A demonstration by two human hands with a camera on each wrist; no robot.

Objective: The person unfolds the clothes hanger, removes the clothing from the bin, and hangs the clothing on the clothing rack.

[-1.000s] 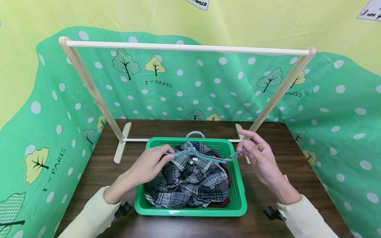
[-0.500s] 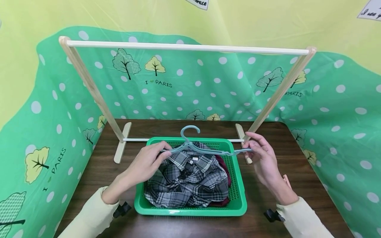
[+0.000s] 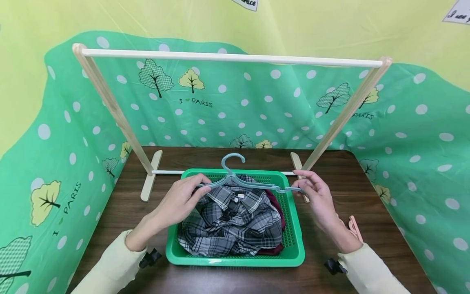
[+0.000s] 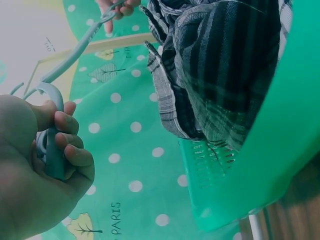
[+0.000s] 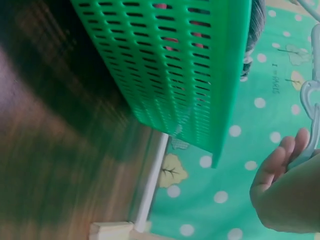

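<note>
A light blue plastic clothes hanger (image 3: 255, 185) is held above the green basket, hook upward. My left hand (image 3: 178, 200) grips its left arm; in the left wrist view the fingers curl round the hanger (image 4: 75, 54). At the other end, my right hand (image 3: 318, 198) pinches the tip between thumb and fingers. A small loop-like joint (image 5: 310, 90) shows on that arm in the right wrist view. Below lies a grey and black plaid shirt (image 3: 235, 230), collar toward the hanger, inside the basket (image 3: 235, 262). Some maroon cloth (image 3: 276, 206) peeks out beside the shirt.
Behind the basket stands a wooden rack with a white top rail (image 3: 235, 58) and a low white bar (image 3: 167, 172). Its feet (image 3: 151, 175) rest on the dark wooden table (image 3: 121, 208). Green polka-dot fabric (image 3: 220, 122) encloses the back and sides.
The hanger has risen slightly and shifted left, away from the shirt collar. My right hand went outward with the hanger's right end, then came back a little toward the basket.
</note>
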